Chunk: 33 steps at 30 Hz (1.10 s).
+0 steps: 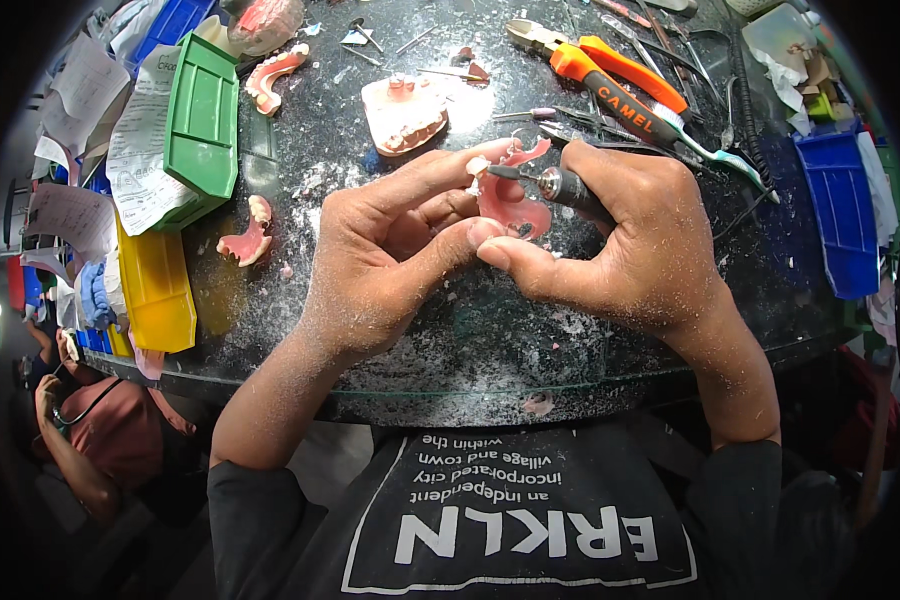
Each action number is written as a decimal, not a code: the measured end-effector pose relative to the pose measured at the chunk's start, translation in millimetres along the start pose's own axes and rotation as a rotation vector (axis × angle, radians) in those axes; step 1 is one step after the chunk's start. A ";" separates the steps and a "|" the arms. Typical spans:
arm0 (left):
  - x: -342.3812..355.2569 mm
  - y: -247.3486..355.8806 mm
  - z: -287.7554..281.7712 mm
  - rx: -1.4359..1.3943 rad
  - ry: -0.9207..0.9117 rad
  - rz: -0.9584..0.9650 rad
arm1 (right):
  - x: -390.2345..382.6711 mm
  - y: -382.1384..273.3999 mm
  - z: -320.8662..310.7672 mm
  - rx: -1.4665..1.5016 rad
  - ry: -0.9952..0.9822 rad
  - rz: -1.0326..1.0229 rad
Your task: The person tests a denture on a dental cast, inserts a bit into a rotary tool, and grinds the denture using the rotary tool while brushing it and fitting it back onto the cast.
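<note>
Above the dusty dark table (490,345), my left hand (380,235) grips a pink partial denture plate (515,210) between thumb and fingers. A pale tooth shows at its upper left end, by my index fingertip. My right hand (635,230) is wrapped round a rotary handpiece (570,188), whose grey bur meets the plate close to that tooth. Whether the bur spins cannot be seen. The right thumb tip rests against the left thumb at the plate's lower edge. White powder coats both hands. Beyond them stands a pink dental cast (402,115) with teeth.
Other denture pieces (246,232) (275,78) lie to the left, beside green (202,120) and yellow (158,285) bins with papers. Orange-handled pliers (610,85), a toothbrush (715,152) and slim tools lie far right. A blue bin (838,215) stands at the right edge. Another person (115,430) sits at left.
</note>
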State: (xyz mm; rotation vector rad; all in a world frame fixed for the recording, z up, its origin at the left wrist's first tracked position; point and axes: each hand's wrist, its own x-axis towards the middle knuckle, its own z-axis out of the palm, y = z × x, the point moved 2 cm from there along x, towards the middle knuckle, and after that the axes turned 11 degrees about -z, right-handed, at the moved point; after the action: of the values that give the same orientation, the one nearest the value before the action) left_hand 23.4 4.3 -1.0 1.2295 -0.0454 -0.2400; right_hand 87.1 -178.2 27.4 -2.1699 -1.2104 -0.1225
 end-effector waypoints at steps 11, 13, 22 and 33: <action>-2.3 0.1 0.7 0.066 0.033 -0.059 | -3.2 -1.6 2.0 -0.008 -0.027 0.012; -1.0 -1.5 -0.6 0.078 0.009 -0.033 | -3.1 -0.8 3.3 -0.011 -0.038 0.011; 0.7 11.6 5.8 0.087 0.043 -0.043 | 3.8 -4.7 -4.6 -0.035 -0.028 0.009; -4.7 1.2 -2.7 0.084 0.110 -0.138 | -2.5 3.9 -15.1 0.081 0.121 -0.121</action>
State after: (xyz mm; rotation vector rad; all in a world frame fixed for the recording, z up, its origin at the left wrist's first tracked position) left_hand 19.4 8.2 -0.4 1.3297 0.1265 -0.2926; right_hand 92.1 -190.1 36.5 -1.9900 -1.2555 -0.2489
